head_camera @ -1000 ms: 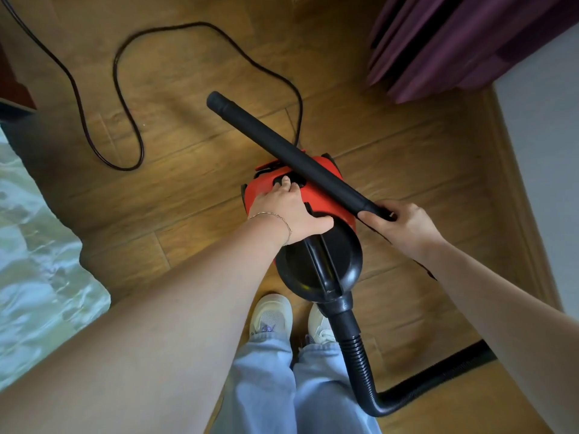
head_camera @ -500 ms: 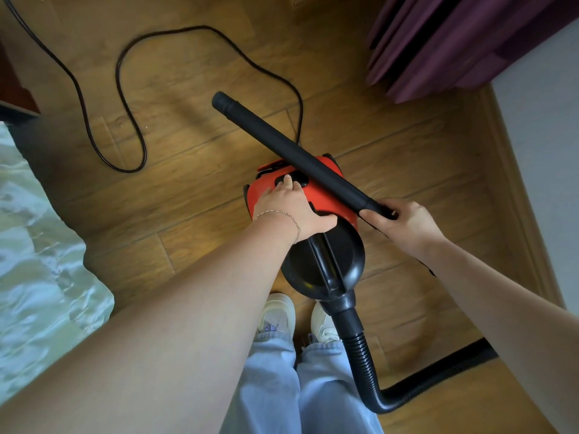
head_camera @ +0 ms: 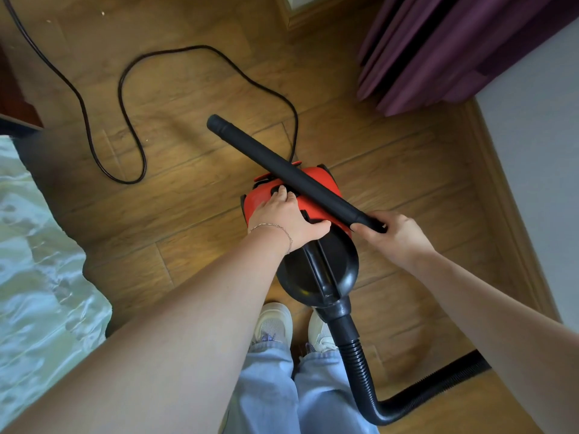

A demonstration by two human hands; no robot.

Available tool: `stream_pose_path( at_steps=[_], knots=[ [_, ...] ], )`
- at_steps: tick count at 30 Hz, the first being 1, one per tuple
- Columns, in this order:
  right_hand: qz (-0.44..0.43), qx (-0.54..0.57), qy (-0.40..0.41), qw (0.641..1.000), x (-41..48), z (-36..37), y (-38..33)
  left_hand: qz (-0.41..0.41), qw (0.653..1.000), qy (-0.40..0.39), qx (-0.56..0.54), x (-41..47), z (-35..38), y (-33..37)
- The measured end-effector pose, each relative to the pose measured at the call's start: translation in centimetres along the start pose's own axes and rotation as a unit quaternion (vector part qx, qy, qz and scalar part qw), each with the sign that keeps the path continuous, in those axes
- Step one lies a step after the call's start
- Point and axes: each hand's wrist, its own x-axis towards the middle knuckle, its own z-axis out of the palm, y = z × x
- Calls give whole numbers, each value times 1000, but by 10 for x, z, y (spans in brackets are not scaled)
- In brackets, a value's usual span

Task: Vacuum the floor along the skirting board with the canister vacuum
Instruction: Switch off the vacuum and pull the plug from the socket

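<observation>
Red and black, the canister vacuum (head_camera: 300, 245) sits on the wooden floor (head_camera: 194, 189) just ahead of your white shoes (head_camera: 272, 324). Your left hand (head_camera: 288, 220) lies flat on its red top, fingers stretched forward onto a dark control near the back edge, thumb spread along the seam where red meets black; it is not closed around anything. Your right hand (head_camera: 391, 233) is wrapped firmly around the near end of the black wand (head_camera: 291, 175), which slants up and to the left over the canister, its open tip raised clear of the floor. A ribbed black hose (head_camera: 360, 364) leaves the front of the canister, passes your right shoe and curves off to the right. Behind the canister the power cord (head_camera: 131, 126) loops loosely over the boards. The skirting board (head_camera: 501, 195) runs along the pale wall on your right, well apart from the wand tip, with purple curtains (head_camera: 445, 48) hanging at its far end.
</observation>
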Motion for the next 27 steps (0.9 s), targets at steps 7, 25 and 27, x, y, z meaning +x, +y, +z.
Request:
stream_pose_path(
  at_steps=[7,25,27],
  knots=[
    [5,-23,-8,1000,-1,2,3,-2,1000,15,-25,-1,4,-1],
    [15,-28,-15,999,-9,10,-7,-27,997,67,-41,-8,8,3],
    [20,-35,-19,999,-15,9,-7,-58,992,93,-70,-18,12,10]
  ],
)
